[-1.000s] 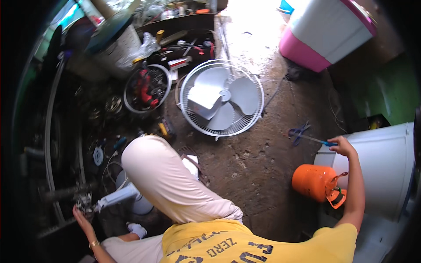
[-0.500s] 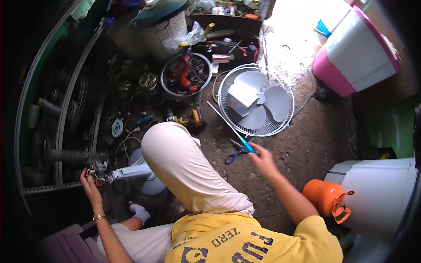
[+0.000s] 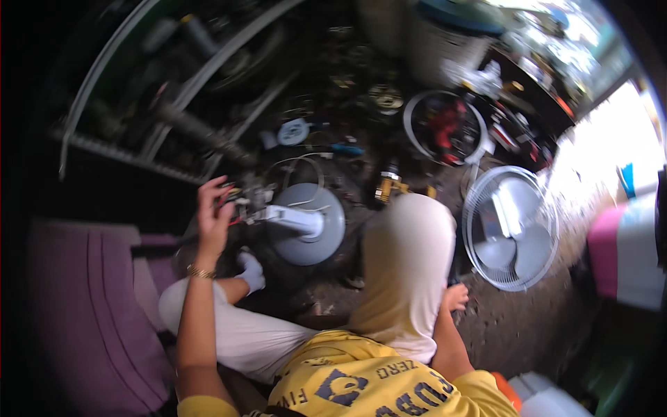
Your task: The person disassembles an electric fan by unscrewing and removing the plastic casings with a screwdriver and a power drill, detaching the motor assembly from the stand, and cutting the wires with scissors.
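A fan stand with a round grey base (image 3: 326,236) and a short white neck (image 3: 295,220) is left of my raised knee. At the neck's left end is a bare motor (image 3: 256,201) with loose wires (image 3: 228,201). My left hand (image 3: 212,215) is beside the motor, its fingers curled on the wires. My right hand (image 3: 456,297) is low on the outer side of my right knee, fingers bent by a small dark thing. The knee partly hides that hand, and motion blurs what it grips.
Right of the knee lies a white fan cage (image 3: 472,240) with grey blades and a box on it. A yellow drill (image 3: 389,186), a teal-handled tool (image 3: 346,149) and a round bin (image 3: 408,119) of tools lie ahead. Purple seating (image 3: 76,299) is at left.
My view has swung left, so everything sits further right. My right hand has come in beside the knee; the teal-handled screwdriver it held is out of sight. My left hand stays by the motor.
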`<state>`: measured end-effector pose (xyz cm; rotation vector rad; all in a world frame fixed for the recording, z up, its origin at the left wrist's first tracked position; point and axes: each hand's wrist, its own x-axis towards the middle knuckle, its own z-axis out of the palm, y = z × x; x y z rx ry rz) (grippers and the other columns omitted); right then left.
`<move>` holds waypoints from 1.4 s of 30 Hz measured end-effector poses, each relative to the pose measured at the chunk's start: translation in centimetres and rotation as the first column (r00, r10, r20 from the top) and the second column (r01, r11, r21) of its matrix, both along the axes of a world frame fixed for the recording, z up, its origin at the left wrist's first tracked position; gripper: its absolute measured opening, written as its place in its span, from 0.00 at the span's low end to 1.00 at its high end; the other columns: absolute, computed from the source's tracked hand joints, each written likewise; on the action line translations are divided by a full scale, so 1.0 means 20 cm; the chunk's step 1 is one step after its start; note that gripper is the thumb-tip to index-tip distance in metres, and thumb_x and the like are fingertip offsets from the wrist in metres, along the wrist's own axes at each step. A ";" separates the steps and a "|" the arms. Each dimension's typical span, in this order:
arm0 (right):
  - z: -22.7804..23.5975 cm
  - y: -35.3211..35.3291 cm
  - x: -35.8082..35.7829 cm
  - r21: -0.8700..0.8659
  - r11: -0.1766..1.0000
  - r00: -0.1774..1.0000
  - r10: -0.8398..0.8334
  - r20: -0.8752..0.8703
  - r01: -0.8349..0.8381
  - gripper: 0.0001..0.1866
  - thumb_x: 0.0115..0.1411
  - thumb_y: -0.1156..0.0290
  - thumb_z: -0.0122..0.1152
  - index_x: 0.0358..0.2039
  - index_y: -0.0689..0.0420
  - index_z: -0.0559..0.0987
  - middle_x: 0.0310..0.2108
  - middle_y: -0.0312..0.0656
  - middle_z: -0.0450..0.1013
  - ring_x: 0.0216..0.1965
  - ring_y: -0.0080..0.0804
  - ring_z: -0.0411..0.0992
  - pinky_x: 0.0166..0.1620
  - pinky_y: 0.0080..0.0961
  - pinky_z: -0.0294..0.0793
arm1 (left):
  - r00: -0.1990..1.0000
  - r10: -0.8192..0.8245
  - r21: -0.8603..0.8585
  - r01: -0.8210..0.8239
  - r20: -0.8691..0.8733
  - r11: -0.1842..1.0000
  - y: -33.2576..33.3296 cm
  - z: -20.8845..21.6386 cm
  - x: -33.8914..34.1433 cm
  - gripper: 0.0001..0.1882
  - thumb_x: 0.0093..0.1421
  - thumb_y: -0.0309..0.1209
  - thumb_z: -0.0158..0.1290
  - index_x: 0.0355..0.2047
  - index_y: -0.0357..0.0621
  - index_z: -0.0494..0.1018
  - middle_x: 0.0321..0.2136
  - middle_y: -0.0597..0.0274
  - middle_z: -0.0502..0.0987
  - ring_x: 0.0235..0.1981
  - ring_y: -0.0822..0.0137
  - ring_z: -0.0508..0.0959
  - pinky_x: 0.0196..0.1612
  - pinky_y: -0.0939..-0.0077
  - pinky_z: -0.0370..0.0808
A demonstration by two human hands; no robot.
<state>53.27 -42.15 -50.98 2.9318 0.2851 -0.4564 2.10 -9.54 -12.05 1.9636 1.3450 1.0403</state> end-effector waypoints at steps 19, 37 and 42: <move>0.91 -0.17 0.12 0.510 0.708 0.455 0.293 -0.841 0.488 0.18 0.63 0.58 0.61 0.44 0.60 0.78 0.22 0.41 0.74 0.14 0.33 0.69 0.19 0.25 0.70 | 0.964 0.260 0.282 -0.267 0.064 0.922 -0.07 0.00 -0.12 0.21 0.63 0.31 0.61 0.54 0.38 0.73 0.60 0.47 0.72 0.67 0.47 0.69 0.72 0.51 0.62; 2.62 1.66 -1.39 0.346 -0.523 -0.402 0.840 0.364 -0.779 0.27 0.41 0.53 0.84 0.38 0.55 0.84 0.30 0.39 0.74 0.30 0.43 0.76 0.33 0.39 0.75 | 0.965 0.249 0.246 -0.263 0.085 0.933 -0.03 -0.05 -0.31 0.30 0.64 0.51 0.64 0.54 0.43 0.70 0.61 0.52 0.73 0.65 0.49 0.72 0.72 0.42 0.54; 2.60 1.76 -1.39 0.194 -0.548 -0.469 0.816 0.338 -0.813 0.33 0.44 0.71 0.79 0.55 0.50 0.83 0.31 0.37 0.76 0.30 0.37 0.77 0.31 0.36 0.78 | 0.963 0.265 0.214 -0.269 0.046 0.939 -0.02 -0.06 -0.32 0.34 0.60 0.57 0.66 0.52 0.44 0.71 0.58 0.55 0.74 0.64 0.51 0.72 0.72 0.41 0.54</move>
